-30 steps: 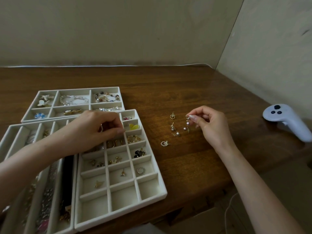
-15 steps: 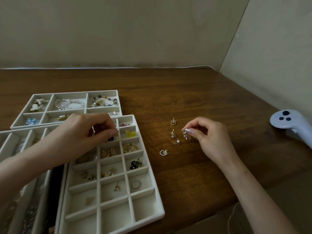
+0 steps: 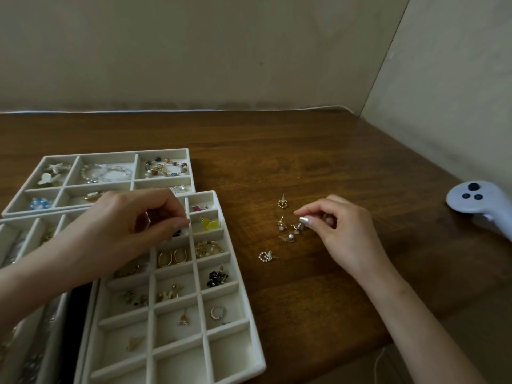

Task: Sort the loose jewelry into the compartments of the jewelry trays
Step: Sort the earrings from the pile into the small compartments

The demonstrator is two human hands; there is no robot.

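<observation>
Loose earrings [image 3: 290, 236] lie strung 12-to-6 o'clock, posts toward 12, at the right hand's [image 3: 343, 231] 9 o'clock; it pinches one stud [image 3: 299, 225]. The left hand's [image 3: 124, 231] fingertips meet over the grid tray [image 3: 230, 353]; what they hold is hidden

Our left hand [image 3: 130, 228] reaches in from the near left, palm down and fingers curled, with thumb and forefinger tips together. We cannot tell if they hold anything. Our right hand [image 3: 343, 231], from the near right, pinches a small earring [image 3: 298, 225], other fingers curled.
</observation>
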